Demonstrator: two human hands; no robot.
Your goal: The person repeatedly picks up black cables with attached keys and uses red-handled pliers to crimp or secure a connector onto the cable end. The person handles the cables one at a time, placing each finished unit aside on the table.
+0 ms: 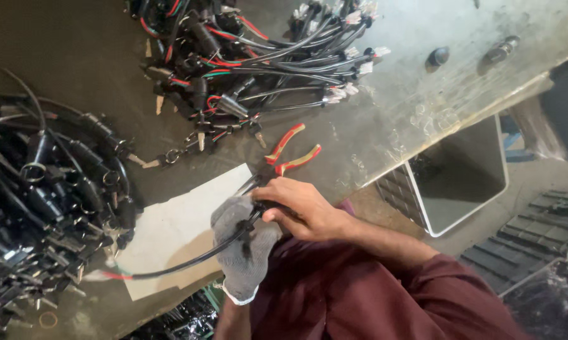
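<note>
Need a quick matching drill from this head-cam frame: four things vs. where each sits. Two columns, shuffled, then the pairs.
Things:
1. pliers
2. black cable
3. white sheet
4. grey bin

Places:
A. under the bench edge, on the floor
B. held in both hands, the gloved left hand and the bare right hand
C. on the bench, just beyond the hands
D. flat on the bench, beneath the cable

Pairs: 1-C, 2-B, 3-D, 4-A

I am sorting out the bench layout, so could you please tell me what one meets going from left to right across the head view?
Pile of black cable assemblies → white sheet → gloved left hand → bare right hand → white-rimmed crate → black ribbed parts.
</note>
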